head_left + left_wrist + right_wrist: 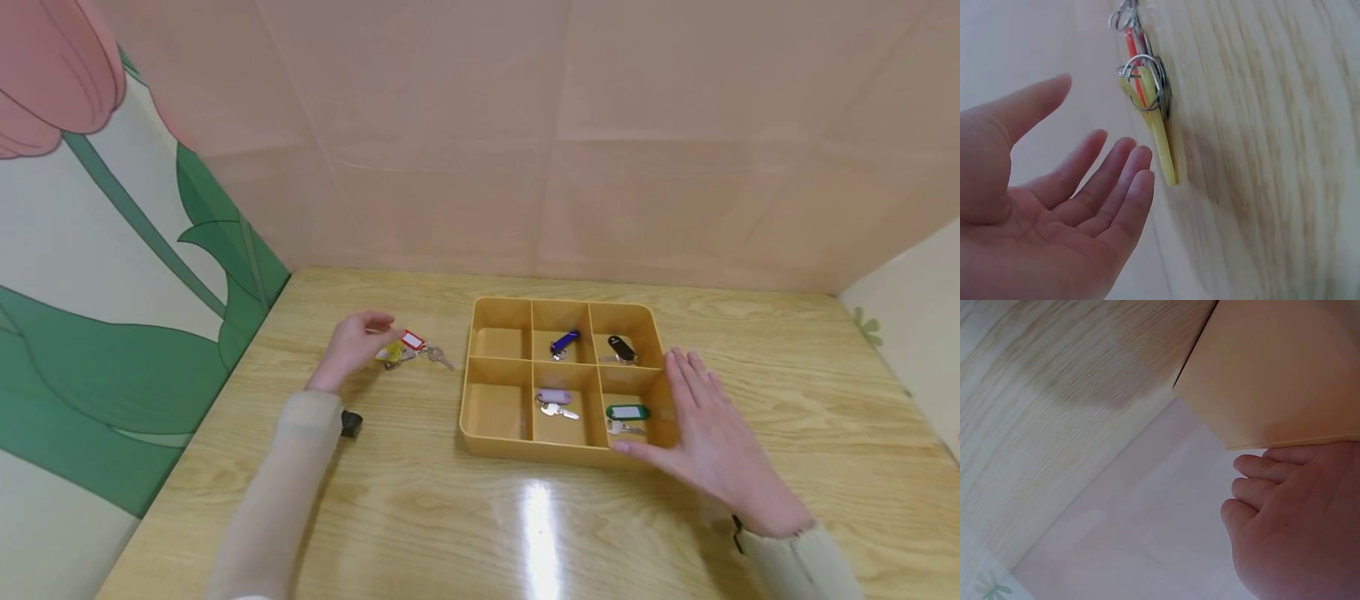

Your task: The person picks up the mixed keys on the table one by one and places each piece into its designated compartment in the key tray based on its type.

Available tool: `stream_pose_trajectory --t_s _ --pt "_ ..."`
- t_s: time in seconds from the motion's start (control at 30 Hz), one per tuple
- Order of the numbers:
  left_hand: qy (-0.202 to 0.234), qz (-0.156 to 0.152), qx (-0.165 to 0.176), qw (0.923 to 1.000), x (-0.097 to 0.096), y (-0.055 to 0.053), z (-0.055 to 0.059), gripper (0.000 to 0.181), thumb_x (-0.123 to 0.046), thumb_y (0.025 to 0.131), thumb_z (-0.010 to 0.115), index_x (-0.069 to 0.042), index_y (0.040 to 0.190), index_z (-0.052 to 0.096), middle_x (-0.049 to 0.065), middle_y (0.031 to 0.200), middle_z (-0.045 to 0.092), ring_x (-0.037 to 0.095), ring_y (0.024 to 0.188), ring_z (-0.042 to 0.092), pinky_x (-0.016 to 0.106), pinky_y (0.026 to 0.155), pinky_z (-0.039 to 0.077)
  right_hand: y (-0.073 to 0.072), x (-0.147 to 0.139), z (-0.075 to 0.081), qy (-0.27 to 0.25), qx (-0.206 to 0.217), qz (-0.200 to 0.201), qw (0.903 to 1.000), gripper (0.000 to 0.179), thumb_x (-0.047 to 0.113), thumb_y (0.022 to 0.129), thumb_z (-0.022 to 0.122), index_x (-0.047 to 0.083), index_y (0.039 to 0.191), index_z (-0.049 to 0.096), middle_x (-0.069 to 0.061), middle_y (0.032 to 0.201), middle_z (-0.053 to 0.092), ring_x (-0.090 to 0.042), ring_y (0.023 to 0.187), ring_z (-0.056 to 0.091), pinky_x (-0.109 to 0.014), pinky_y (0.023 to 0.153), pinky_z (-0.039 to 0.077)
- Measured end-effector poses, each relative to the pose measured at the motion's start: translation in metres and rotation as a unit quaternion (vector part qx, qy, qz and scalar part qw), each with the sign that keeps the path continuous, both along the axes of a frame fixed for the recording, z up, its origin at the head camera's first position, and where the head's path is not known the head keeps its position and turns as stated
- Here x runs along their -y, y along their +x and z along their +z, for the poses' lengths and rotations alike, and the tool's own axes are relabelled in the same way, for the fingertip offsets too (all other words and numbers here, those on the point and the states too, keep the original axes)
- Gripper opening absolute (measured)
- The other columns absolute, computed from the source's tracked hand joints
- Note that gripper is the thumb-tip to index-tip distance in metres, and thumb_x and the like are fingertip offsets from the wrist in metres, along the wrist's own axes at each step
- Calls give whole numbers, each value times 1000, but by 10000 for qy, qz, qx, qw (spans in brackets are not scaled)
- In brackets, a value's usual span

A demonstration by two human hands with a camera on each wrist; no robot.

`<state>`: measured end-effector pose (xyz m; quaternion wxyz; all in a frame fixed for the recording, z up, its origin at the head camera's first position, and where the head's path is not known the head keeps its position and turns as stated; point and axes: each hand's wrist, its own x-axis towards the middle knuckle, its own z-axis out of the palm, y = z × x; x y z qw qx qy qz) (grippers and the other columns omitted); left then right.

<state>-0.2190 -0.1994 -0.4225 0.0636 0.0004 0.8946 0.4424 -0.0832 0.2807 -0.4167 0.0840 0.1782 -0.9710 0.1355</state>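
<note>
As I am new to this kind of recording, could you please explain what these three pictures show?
There is no machine here, only a person's two bare hands. The wide picture comes from a head-worn camera looking forward and down; the other two come from a camera on each wrist.

On the wood-grained table stands a yellow-orange, six-compartment box. Four compartments hold key tags: a dark blue tag and a black tag behind, a lilac tag and a green-framed tag in front. The right hand rests at the box's right side.

To the box's left, a red-framed rectangular tag and a yellow tag sit together with metal keys. The left hand is beside them, seemingly holding nothing.
</note>
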Motion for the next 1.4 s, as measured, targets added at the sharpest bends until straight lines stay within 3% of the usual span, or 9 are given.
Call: stream_pose_trajectory --t_s 0.33,0.63,1.13,1.4 --pt "-169 -205 133 9996 -1 -2 -1 49 -9 92 75 6 135 59 22 129 62 35 117 59 45 101 48 0 -1 0 -19 7 -9 10000 128 69 80 73 -2 161 3 -20 167 4 -33 153 -3 -48 122 1" --pt "-226 -251 305 9990 -3 -3 -5 53 -12 89 80 3 135 60 18 127 63 32 113 60 43 98 49 0 -1 1 -78 24 -26 10000 128 68 79 75 -2 161 4 -21 167 6 -33 154 -2 -44 122 -2" --pt "-223 -276 528 9980 -8 -2 -6 45 -10 89 79 -3 131 66 13 115 64 25 96 59 36 83 50 1 -2 1 -62 70 -13 10000 128 67 80 74 0 161 1 -20 167 2 -33 153 -5 -48 121 -1" --pt "-1 -235 508 9984 -7 -4 -7 40 -8 88 78 -4 126 68 12 108 66 25 92 62 37 82 51 0 -2 0 -57 15 -29 10000 129 68 79 75 0 161 2 -20 167 3 -33 153 -4 -48 122 0"
